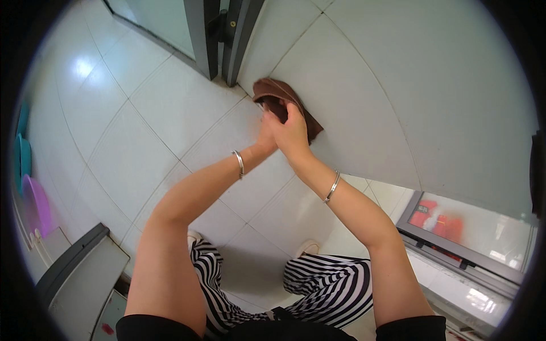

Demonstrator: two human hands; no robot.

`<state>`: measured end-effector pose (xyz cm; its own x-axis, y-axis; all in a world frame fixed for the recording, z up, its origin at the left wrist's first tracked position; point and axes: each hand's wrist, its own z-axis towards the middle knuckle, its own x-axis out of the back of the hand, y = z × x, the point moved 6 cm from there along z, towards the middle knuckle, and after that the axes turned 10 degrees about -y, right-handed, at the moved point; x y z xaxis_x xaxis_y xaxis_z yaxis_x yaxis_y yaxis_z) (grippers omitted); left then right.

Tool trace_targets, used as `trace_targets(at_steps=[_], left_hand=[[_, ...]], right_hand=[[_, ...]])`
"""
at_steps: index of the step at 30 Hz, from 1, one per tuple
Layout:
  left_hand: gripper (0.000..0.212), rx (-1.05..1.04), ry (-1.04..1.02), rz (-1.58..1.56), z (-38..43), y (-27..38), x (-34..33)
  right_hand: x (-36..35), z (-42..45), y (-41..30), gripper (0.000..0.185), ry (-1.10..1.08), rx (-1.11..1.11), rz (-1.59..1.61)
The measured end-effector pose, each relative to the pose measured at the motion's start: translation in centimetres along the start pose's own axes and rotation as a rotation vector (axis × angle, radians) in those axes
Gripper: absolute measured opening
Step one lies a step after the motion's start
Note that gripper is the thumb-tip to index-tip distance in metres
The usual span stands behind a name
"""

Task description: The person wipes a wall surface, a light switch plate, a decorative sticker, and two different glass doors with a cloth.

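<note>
A brown fabric piece, maybe a cloth or soft bag (279,88), forms a dark, pouch-like opening that faces me, close to the tiled wall. My right hand (295,133) grips its near side, the thumb at the opening and the other fingers mostly hidden by the fabric. Partly overlapped by it, my left hand (267,131) is motion-blurred at the mouth of the opening. Its fingertips are hard to make out, so whether it pinches anything does not show. Each wrist wears a silver bangle.
A dark metal door frame (209,38) with a hinge stands beyond the fabric. Pale floor tiles (140,128) stretch left towards teal basins (23,162) and a purple basin (36,202). At lower right is a grey-framed glass panel (477,230), with red items visible through it.
</note>
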<state>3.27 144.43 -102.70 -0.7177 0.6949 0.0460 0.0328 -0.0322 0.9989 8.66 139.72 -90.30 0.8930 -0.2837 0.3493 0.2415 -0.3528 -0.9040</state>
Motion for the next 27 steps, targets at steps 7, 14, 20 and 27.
trace_targets(at_steps=[7,14,20,27], left_hand=[[0.050,0.188,-0.134,-0.197,-6.7,4.0,-12.3],[0.044,0.506,-0.292,-0.919,-11.5,13.2,-13.1],[0.037,0.678,0.058,-0.835,-15.0,19.6,-11.1],[0.049,0.709,0.523,-1.089,-23.0,36.2,-5.5]], right_hand=[[6.5,-7.3,5.5,0.036,0.049,-0.174,-0.070],[11.0,-15.4,2.0,0.046,0.115,-0.429,0.597],[12.3,-20.7,-6.0,0.045,0.047,-0.438,0.783],[13.2,-29.9,-16.4,0.064,0.118,-0.421,0.408]])
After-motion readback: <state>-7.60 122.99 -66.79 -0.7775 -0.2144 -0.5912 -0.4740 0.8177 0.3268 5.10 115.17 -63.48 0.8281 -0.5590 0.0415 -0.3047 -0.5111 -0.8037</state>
